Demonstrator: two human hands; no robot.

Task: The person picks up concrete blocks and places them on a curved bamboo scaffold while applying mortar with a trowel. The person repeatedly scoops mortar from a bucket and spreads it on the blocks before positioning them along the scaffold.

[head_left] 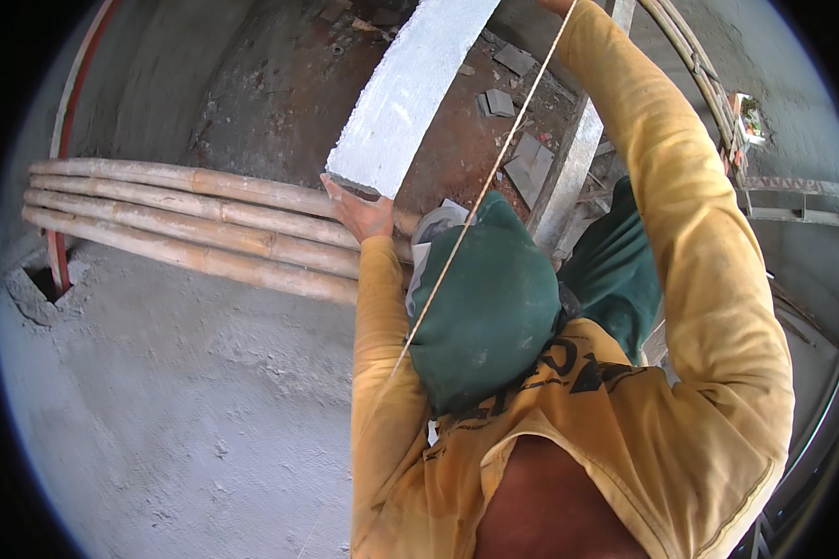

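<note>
Holding up a long pale block (410, 102) here, just the one, rough and grainy on its broad face with crumbly edges and a squared-off lower end. It slants up out of the top of the view. My left hand (362, 214) is grasping that lower end, right by the bamboo poles (196, 211): smooth, round, jointed, four as far as I can count. Right hand (556, 5) is mostly cut off at the top edge, so can't tell what its fingers are doing. One thin twisted string (459, 245) runs diagonally past two green trouser legs (494, 317), and one straight grey beam (569, 168) sits beyond
</note>
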